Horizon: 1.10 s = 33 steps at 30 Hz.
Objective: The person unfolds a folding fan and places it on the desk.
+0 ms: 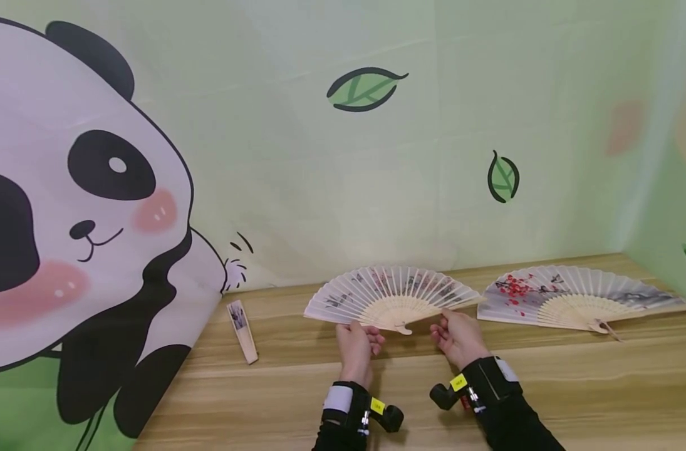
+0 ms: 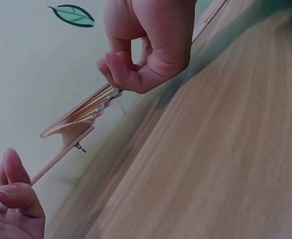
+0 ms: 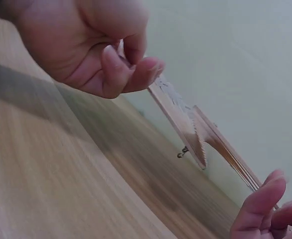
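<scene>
An unfolded fan (image 1: 401,308) with pale wooden ribs and a floral print is held tilted just above the table, its pivot toward the person. My left hand (image 1: 356,351) pinches the fan's left end rib between thumb and fingers. At the opposite rib, my right hand (image 1: 460,338) grips with thumb and fingers curled. The left wrist view catches the fan (image 2: 69,130) edge-on, with a small metal ring at its pivot. In the right wrist view the fan (image 3: 178,117) spans between both hands. Some fingertips are hidden behind the ribs.
A second open fan (image 1: 585,297), printed with red blossoms, lies on the right of the wooden table (image 1: 297,401). Toward the left lies a folded fan (image 1: 243,332). A printed panda backdrop (image 1: 275,156) stands behind the table.
</scene>
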Each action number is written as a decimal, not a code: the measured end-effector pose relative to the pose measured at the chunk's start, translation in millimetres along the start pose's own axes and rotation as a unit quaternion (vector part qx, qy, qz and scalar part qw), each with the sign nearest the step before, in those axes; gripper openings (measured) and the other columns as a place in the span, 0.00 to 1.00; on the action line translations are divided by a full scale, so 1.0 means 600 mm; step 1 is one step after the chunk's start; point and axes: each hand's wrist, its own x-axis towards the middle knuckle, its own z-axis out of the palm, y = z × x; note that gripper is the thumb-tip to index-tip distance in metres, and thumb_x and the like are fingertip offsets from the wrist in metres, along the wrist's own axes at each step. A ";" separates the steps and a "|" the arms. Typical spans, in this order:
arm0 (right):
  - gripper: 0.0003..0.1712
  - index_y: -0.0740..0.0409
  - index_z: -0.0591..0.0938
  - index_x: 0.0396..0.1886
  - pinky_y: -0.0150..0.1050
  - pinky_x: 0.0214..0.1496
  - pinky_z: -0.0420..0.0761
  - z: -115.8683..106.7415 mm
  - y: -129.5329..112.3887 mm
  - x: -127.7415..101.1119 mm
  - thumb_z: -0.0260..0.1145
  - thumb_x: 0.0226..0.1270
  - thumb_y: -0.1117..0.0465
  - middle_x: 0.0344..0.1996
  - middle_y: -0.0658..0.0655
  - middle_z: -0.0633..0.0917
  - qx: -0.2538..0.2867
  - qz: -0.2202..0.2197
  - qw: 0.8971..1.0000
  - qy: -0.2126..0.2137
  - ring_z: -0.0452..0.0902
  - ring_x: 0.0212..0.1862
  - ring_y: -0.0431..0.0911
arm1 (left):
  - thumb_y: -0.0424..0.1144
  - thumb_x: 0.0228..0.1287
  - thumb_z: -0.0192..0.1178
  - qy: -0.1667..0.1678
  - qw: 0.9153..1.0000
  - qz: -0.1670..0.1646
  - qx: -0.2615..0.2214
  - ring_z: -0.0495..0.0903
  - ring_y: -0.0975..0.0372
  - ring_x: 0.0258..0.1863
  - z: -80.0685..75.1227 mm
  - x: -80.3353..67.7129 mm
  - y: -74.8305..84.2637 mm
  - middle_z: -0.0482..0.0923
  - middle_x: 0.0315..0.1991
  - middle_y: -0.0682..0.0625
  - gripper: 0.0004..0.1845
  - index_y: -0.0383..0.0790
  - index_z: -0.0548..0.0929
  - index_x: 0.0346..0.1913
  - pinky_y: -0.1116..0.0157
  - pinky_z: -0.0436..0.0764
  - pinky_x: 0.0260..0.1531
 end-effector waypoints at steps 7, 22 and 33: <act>0.06 0.58 0.67 0.43 0.28 0.28 0.76 0.001 0.002 0.002 0.47 0.79 0.60 0.24 0.49 0.71 0.017 0.024 1.000 -0.011 0.74 0.25 0.39 | 0.32 0.79 0.31 0.001 1.000 0.001 0.010 0.74 0.64 0.15 -0.009 0.002 -0.002 0.73 0.24 0.47 0.08 0.32 0.59 0.51 0.75 0.67 0.12; 0.06 0.56 0.64 0.40 0.27 0.23 0.67 -0.003 0.001 -0.004 0.40 0.78 0.62 0.24 0.49 0.67 0.052 0.041 0.997 -0.035 0.68 0.24 0.41 | 0.31 0.78 0.30 -0.005 1.000 -0.009 0.016 0.75 0.66 0.13 -0.013 0.007 -0.009 0.74 0.24 0.46 0.07 0.31 0.59 0.48 0.75 0.67 0.11; 0.05 0.56 0.61 0.39 0.26 0.23 0.63 0.002 -0.005 -0.003 0.41 0.78 0.63 0.27 0.50 0.64 0.083 0.048 0.994 -0.058 0.62 0.25 0.41 | 0.32 0.78 0.31 -0.004 0.999 -0.035 0.020 0.75 0.66 0.13 -0.020 0.012 -0.009 0.74 0.21 0.49 0.08 0.30 0.60 0.48 0.75 0.68 0.11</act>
